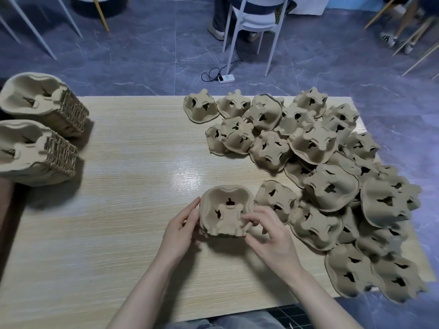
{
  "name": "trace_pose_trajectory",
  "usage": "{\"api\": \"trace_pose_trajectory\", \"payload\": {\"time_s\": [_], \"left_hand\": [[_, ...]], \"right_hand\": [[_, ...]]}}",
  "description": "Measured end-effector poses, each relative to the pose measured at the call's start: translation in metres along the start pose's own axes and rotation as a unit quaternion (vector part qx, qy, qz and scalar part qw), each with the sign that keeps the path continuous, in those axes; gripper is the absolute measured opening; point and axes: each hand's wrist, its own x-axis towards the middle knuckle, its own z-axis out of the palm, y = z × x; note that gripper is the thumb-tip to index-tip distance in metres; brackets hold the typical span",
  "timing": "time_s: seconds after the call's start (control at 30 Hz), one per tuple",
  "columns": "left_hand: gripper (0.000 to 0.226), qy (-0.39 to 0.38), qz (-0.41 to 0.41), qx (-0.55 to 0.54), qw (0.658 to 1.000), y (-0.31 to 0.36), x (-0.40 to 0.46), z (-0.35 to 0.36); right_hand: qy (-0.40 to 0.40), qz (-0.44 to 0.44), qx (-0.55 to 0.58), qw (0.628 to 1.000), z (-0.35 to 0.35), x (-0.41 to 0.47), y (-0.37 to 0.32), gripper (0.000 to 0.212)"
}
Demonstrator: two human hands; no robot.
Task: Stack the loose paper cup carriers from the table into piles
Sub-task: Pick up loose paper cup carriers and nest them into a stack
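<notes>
Two hands meet on one carrier [225,211] near my edge of the counter [118,222]. My left grip [181,227] curls around its left rim; my right grip [268,236] pinches its right side with thumb and fingertips. Bare counter runs wide to the left and ahead of it. Just right, the loose heap [327,186] crowds the counter's right side and overhangs its right and near edges. Two tall piles [40,129] stand at the far left edge. Beyond the far edge, a white chair [255,22] stands on the floor.
</notes>
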Motion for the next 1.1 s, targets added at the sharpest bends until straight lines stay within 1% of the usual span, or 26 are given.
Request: {"api": "trace_pose_trajectory", "payload": {"time_s": [0.07, 0.23, 0.33, 0.47, 0.67, 0.8, 0.97, 1.1], "left_hand": [[0.027, -0.005, 0.003, -0.007, 1.0, 0.003, -0.002, 0.001], [0.045, -0.006, 0.002, -0.008, 1.0, 0.004, -0.004, 0.0], [0.042, -0.012, 0.003, 0.0, 1.0, 0.005, -0.006, 0.001], [0.043, -0.006, 0.001, -0.006, 1.0, 0.005, -0.006, 0.001], [0.037, -0.007, 0.01, 0.005, 1.0, 0.006, -0.006, 0.002], [0.043, -0.008, 0.003, -0.002, 1.0, 0.009, -0.008, 0.002], [0.048, -0.006, 0.009, 0.001, 1.0, 0.006, -0.008, 0.003], [0.051, -0.013, 0.008, 0.007, 1.0, 0.003, -0.005, 0.003]], "right_hand": [[-0.01, 0.012, -0.003, 1.0, 0.001, -0.003, 0.002, 0.032], [-0.045, 0.028, -0.009, 0.999, -0.001, -0.011, 0.008, 0.044], [-0.053, 0.029, -0.016, 0.998, -0.003, -0.014, 0.008, 0.05], [-0.058, 0.021, -0.037, 0.997, -0.003, -0.013, 0.006, 0.053], [-0.071, 0.023, -0.063, 0.995, 0.005, -0.006, 0.008, 0.055], [-0.087, 0.018, -0.085, 0.992, 0.007, -0.004, 0.011, 0.057], [-0.083, 0.03, -0.105, 0.991, 0.005, -0.008, 0.017, 0.059], [-0.085, 0.023, -0.109, 0.99, 0.004, -0.013, 0.02, 0.061]]}}
